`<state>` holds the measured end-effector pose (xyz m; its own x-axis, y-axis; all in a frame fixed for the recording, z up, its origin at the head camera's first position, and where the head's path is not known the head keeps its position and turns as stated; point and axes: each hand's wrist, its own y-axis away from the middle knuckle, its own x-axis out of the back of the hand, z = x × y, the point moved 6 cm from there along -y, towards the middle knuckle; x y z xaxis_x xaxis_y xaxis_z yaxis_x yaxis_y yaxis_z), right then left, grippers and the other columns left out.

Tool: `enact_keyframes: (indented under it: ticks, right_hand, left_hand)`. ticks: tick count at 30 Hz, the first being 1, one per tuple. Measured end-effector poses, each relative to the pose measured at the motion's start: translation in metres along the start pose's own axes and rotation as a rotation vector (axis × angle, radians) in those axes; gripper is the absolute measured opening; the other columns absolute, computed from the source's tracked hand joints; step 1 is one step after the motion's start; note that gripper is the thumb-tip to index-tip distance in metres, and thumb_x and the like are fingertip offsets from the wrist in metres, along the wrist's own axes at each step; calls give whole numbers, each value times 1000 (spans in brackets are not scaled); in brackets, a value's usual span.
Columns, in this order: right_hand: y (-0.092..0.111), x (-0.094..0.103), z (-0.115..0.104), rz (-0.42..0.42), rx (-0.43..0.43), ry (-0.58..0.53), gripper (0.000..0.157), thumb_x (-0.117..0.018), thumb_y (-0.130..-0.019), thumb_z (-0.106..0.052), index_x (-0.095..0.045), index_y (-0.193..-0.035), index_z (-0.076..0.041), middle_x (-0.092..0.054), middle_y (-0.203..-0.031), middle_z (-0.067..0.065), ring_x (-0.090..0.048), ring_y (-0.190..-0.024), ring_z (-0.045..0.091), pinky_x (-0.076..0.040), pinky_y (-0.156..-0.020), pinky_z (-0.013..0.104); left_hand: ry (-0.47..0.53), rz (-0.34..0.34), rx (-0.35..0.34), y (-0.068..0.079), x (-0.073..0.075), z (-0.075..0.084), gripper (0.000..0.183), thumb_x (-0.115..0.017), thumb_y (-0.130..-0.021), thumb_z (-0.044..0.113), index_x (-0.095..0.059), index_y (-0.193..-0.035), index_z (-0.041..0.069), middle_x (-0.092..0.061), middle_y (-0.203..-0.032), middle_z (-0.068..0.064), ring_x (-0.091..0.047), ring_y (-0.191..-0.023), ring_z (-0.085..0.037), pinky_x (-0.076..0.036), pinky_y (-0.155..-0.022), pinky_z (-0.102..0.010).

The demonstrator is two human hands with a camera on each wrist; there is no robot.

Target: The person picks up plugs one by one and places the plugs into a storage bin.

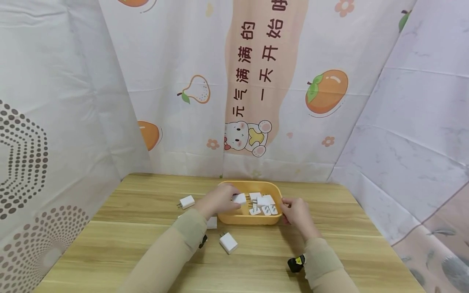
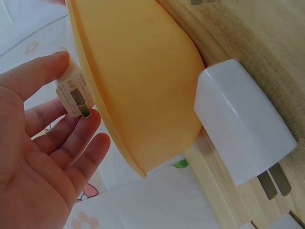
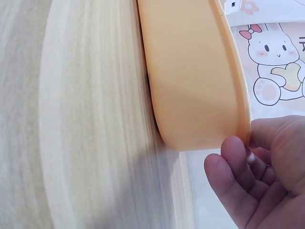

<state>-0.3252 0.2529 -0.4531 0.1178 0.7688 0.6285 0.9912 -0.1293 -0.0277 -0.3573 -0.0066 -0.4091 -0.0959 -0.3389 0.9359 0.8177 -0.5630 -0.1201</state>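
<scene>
Between thumb and fingers, my left hand (image 1: 219, 199) pinches a white charger plug (image 1: 239, 198) over the left end of a yellow plastic bin (image 1: 250, 220). The left wrist view shows this charger's printed face and metal prongs turned outward, close to the bin's rim. Several white chargers (image 1: 264, 201) lie in the bin, mostly toward its right side, some with prongs up. At the bin's right end, my right hand (image 1: 298, 215) grips the rim, thumb on one side and fingers on the other, as the right wrist view shows.
White chargers also lie on the wooden table (image 1: 264, 252): one left of the bin (image 1: 187, 202), one against its front left corner (image 1: 211, 222), partly hidden by my left arm, and one nearer me (image 1: 229, 243). A printed curtain (image 1: 183, 134) hangs behind the table.
</scene>
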Motion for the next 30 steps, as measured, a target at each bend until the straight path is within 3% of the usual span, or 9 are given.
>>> enact_keyframes:
  ticks: [13, 25, 30]
  right_hand:
    - [0, 0, -1, -3, 7, 2, 37, -63, -99, -11, -64, -133, 3, -64, -69, 15, -63, -52, 20, -54, -50, 31]
    - [1, 2, -2, 13, 32, 20, 37, -64, -97, -10, -65, -131, 4, -63, -64, 14, -63, -50, 22, -51, -47, 30]
    - [0, 1, -2, 9, 33, 14, 37, -64, -97, -9, -64, -132, 5, -63, -65, 14, -64, -51, 23, -51, -47, 31]
  left_hand:
    - [-25, -11, -48, 1, 0, 6, 28, -79, -88, 28, -76, -111, 13, -70, -99, 5, -57, -85, -11, -49, -77, -29]
    - [-1, -69, -20, 0, -10, 9, 38, -80, -87, 26, -74, -121, 10, -71, -117, -2, -62, -104, -15, -51, -92, -34]
    - [8, -80, -49, -1, -12, 9, 22, -79, -87, 22, -75, -104, 9, -69, -93, 2, -60, -84, -11, -51, -76, -30]
